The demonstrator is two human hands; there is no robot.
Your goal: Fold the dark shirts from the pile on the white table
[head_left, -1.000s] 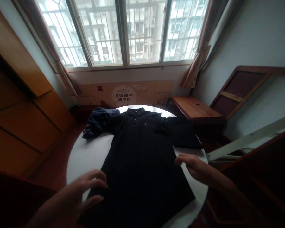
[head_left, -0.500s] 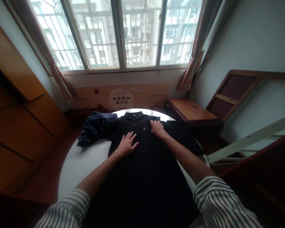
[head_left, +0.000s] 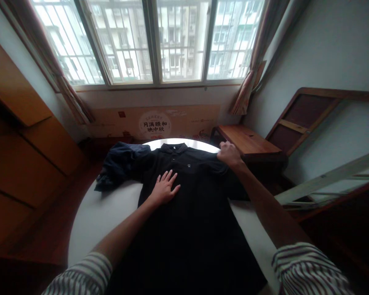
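Note:
A black polo shirt [head_left: 187, 221] lies spread on a round white table [head_left: 101, 221], its collar toward the window and a small pale logo on the chest. My left hand [head_left: 163, 188] rests flat on the shirt's chest, fingers spread. At the shirt's right shoulder and sleeve, my right hand [head_left: 230, 154] is closed, pinching the black fabric near the far right edge of the table. Its fingertips are partly hidden. Dark navy clothing [head_left: 119, 164] lies in a crumpled heap at the left, touching the shirt's left sleeve.
A wooden side table [head_left: 249, 140] stands beyond the table at the right. Behind it leans a wooden framed panel [head_left: 298, 112]. A pale metal rail [head_left: 329, 178] runs along the right. Orange-brown cabinets [head_left: 27, 155] line the left, and a barred window [head_left: 181, 45] is ahead.
My right hand has moved right and outward from the chest, drawing the shoulder and sleeve fabric with it. The left hand stays flat on the chest. The view has shifted slightly.

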